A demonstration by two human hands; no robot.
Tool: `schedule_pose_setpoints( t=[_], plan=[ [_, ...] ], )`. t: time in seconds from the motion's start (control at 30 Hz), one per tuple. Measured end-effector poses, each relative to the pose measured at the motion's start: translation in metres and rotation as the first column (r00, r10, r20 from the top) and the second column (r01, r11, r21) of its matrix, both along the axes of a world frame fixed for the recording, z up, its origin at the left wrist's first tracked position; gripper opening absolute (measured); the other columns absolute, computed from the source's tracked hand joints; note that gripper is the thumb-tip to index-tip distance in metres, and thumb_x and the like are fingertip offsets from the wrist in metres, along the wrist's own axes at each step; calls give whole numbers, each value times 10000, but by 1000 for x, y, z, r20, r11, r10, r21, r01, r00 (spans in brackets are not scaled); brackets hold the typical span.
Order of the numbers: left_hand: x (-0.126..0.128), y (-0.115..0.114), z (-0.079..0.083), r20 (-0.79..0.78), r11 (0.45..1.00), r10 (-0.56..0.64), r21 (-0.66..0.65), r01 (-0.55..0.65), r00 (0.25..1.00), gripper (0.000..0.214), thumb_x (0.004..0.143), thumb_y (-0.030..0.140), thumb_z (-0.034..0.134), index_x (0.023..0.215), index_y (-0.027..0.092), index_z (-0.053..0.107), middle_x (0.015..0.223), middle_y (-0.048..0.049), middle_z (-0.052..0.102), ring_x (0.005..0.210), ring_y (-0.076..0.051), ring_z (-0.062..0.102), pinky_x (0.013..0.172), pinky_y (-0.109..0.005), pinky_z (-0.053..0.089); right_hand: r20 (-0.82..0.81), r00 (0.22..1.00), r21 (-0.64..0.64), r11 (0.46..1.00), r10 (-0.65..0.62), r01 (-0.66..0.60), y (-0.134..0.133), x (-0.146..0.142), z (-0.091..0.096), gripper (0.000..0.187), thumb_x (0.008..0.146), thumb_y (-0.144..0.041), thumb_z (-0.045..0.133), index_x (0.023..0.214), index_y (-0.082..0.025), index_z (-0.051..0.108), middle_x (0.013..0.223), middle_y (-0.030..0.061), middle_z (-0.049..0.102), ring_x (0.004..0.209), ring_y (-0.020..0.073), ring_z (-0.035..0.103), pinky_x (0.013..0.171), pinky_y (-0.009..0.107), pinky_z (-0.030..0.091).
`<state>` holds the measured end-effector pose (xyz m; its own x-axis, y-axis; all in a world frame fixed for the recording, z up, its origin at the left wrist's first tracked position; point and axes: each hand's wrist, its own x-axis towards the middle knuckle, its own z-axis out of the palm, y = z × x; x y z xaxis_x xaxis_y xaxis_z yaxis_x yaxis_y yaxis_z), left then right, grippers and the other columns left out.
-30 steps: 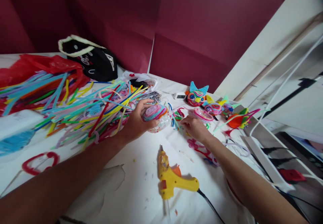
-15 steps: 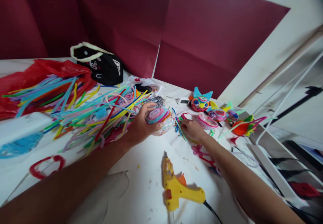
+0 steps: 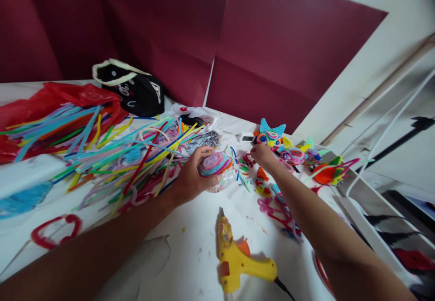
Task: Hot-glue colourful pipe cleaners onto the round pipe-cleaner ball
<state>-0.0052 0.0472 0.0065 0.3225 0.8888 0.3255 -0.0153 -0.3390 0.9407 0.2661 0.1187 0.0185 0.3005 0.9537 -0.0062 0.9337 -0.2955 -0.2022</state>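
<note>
"Around you?"
"Stems (image 3: 112,158) heap to my left; a glue gun (image 3: 234,260) lies before me."
"Hands?"
"My left hand (image 3: 190,179) curls half-open round the ball (image 3: 216,165), beyond the gun; my right hand (image 3: 265,155) is bunched, its hold I can't tell."

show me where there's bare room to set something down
Widest patch: specked white table between left forearm, ball and glue gun. Narrower: between glue gun and right forearm. Crowded: left, with pipe cleaners, and near the right hand, by the figures.
</note>
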Motion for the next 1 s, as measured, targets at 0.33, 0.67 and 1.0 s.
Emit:
schedule_pose_setpoints(
  t=[0.33,0.67,1.0],
  plan=[
    [-1,-1,-3,-20,998,37,49,-36,999,662,610,262,730,1206,197,449,1220,-127,576,1173,-304,574,989,-430,446,-154,981,-39,993,-116,112,46,-5,-24,336,918,-337,605,1202,-159,582,1219,99,598,1049,218,615,878,418,533],
    [0,0,-10,12,997,15,81,-16,1000,650,627,241,752,1213,217,471,1226,-104,589,1191,-295,571,1001,-414,455,-705,683,241,970,193,-25,-17,-2,31,278,944,-389,544,1050,-139,604,1026,60,652,903,172,644,799,371,543],
    [5,-13,-1,1,986,-156,54,156,988,603,625,270,757,1157,217,476,1287,-106,543,1234,-300,525,1024,-421,436,-912,234,301,937,337,-176,-144,-26,54,345,713,-313,773,1037,-230,689,816,12,681,731,130,640,686,260,520]
  ],
)
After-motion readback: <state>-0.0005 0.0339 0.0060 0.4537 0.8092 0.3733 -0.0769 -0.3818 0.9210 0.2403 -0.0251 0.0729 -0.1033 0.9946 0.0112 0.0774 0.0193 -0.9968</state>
